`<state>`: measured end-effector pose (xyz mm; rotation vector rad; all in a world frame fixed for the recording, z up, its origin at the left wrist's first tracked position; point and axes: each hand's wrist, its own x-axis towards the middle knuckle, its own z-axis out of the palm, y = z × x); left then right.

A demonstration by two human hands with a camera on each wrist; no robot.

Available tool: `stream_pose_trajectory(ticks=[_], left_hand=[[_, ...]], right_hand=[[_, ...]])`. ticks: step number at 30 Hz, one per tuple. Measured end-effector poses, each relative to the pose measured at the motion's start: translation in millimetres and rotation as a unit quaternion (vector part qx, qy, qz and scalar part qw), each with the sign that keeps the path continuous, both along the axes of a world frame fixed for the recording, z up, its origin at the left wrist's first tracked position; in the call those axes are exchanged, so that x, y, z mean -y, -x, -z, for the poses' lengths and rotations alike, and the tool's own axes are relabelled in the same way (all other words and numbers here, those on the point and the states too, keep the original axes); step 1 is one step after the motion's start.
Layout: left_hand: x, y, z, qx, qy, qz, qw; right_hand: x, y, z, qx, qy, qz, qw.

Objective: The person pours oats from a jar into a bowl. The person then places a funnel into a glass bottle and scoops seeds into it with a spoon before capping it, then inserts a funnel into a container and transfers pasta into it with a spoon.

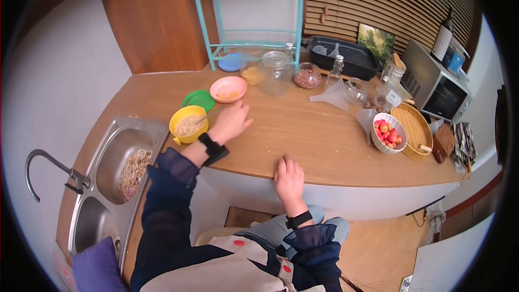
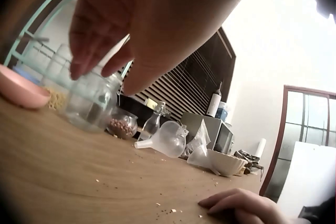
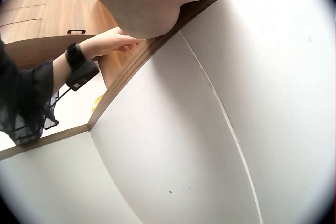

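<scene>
My left hand [image 1: 230,123] hovers over the counter beside a yellow bowl [image 1: 181,136] of pale flaky grain, its fingers loosely extended. A thin utensil handle [image 1: 210,113] slants up from the bowl and ends at the little-finger side of the hand. In the left wrist view the left hand's fingers [image 2: 86,58] hang down, nothing visible between them and the thumb. A green lid [image 1: 198,99] and a pink bowl [image 1: 228,90] with yellow bits lie just beyond. My right hand [image 1: 290,179] rests relaxed on the counter's front edge, holding nothing.
A steel sink [image 1: 111,146] with food scraps is at left. Along the back stand a large glass jar [image 1: 277,73], a jar of reddish beans [image 1: 307,77] and a funnel [image 1: 332,97]. A white bowl of red fruit [image 1: 403,145], a woven tray [image 1: 413,130] and a microwave [image 1: 440,84] stand at right.
</scene>
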<state>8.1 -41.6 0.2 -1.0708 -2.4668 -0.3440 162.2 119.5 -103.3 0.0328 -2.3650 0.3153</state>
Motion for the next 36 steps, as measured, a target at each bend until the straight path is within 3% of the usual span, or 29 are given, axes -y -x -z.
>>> stream_pose_trajectory(ticks=[2, 3, 5, 9, 11, 14, 19, 23, 25, 36], left_hand=[[-23, 12, 16, 0.056, 0.078, -0.153, 0.983], [-29, 30, 35, 0.054, 0.075, -0.148, 0.985], [-39, 75, 78, -0.078, 0.078, -0.298, 0.948], [-39, 90, 80, -0.079, 0.121, -0.373, 0.917], [-33, 91, 84, -0.082, 0.109, -0.348, 0.928], [-25, 100, 90, -0.071, 0.091, -0.311, 0.944], [-18, 86, 72, -0.020, 0.008, -0.218, 0.976], [-18, 67, 60, -0.008, 0.008, -0.188, 0.982], [-17, 58, 61, -0.014, -0.017, -0.131, 0.991], [-37, -8, 48, 0.076, -0.042, 0.047, 0.995]], right_hand=[[-1, 0, -2, -0.013, -0.020, -0.021, 0.999], [-3, 1, -2, -0.015, -0.024, -0.016, 0.999], [-9, 3, -4, 0.014, -0.038, -0.047, 0.998], [-26, 6, -25, 0.128, -0.018, -0.075, 0.989], [-36, 12, -24, 0.071, -0.043, -0.130, 0.988], [-41, 13, -22, -0.018, -0.053, -0.125, 0.991], [-37, 9, -22, -0.013, 0.004, -0.111, 0.994], [-35, 7, -22, -0.022, 0.032, -0.097, 0.995], [-36, 8, -21, -0.029, 0.033, -0.100, 0.994], [-37, 9, -18, -0.049, 0.030, -0.103, 0.993]])
